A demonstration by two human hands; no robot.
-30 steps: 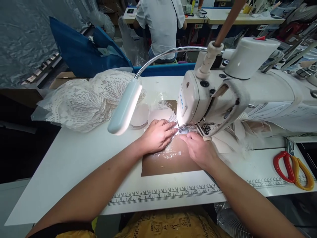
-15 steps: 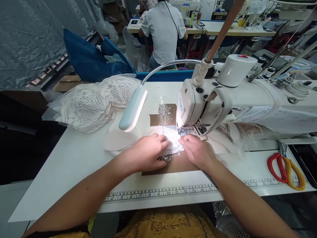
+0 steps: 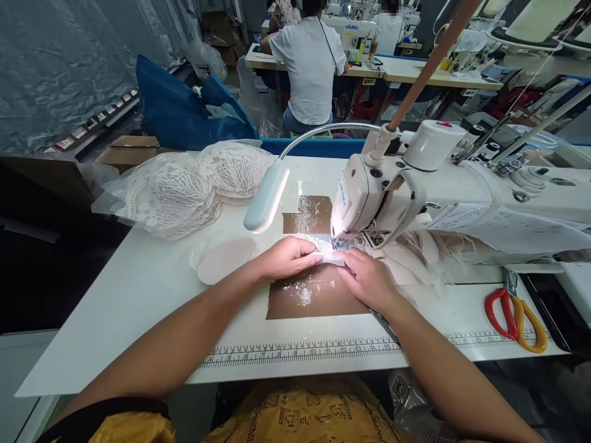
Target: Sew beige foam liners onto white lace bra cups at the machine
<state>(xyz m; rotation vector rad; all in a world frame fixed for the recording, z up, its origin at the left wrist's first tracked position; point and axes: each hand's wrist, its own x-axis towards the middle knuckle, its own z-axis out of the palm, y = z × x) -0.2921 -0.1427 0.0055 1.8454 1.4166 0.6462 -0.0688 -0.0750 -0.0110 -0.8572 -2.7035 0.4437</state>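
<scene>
A piece of white lace fabric (image 3: 327, 246) lies under the needle end of the white sewing machine (image 3: 353, 194), its near edge lifted and folded. My left hand (image 3: 290, 257) pinches that edge from the left, thumb below and fingers above. My right hand (image 3: 367, 275) grips the same edge from the right, close to the needle. Beneath both hands is a brown taped sheet (image 3: 318, 298) on the white table. A pale rounded fabric piece (image 3: 226, 258) lies left of my left hand. The needle tip is too small to make out.
A lamp (image 3: 268, 197) on a bendy neck hangs left of the machine head. White lace pieces (image 3: 184, 187) are heaped at the back left. Scissors (image 3: 517, 317) with red and yellow handles lie at the right, near a printed ruler strip (image 3: 305, 354). A person (image 3: 307, 71) sits ahead.
My left hand has gone from lying on the lace to pinching its near edge. That edge is now folded up between both hands. The pale rounded piece lies farther left than at first.
</scene>
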